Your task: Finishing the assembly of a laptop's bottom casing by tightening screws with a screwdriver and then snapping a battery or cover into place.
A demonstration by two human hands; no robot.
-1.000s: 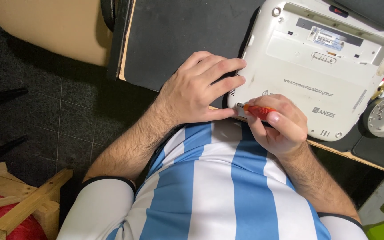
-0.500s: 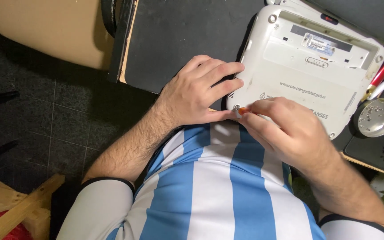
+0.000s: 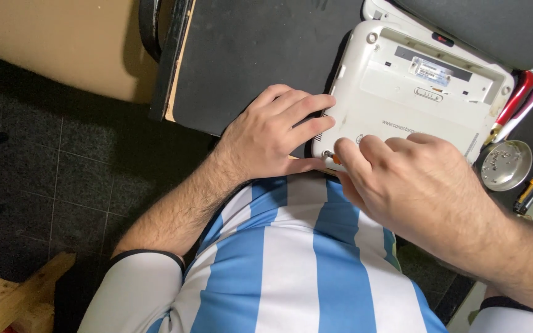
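A small white laptop (image 3: 402, 92) lies upside down on a black mat (image 3: 248, 49) at the desk's near edge. My left hand (image 3: 272, 132) rests flat on the mat, fingertips pressing the laptop's left side. My right hand (image 3: 408, 185) is closed around an orange-handled screwdriver (image 3: 330, 157), whose metal tip touches the laptop's near left corner. Most of the screwdriver is hidden inside my fist.
A small round metal dish (image 3: 506, 164) sits to the right of the laptop, with red-handled tools (image 3: 519, 102) beside it. A beige chair seat (image 3: 50, 43) and dark tiled floor (image 3: 63, 179) lie to the left. Wooden pieces (image 3: 13, 296) are at the bottom left.
My right hand has turned over the screwdriver, now covering its orange handle, and the tip has moved to the laptop's corner. The left hand stays put.
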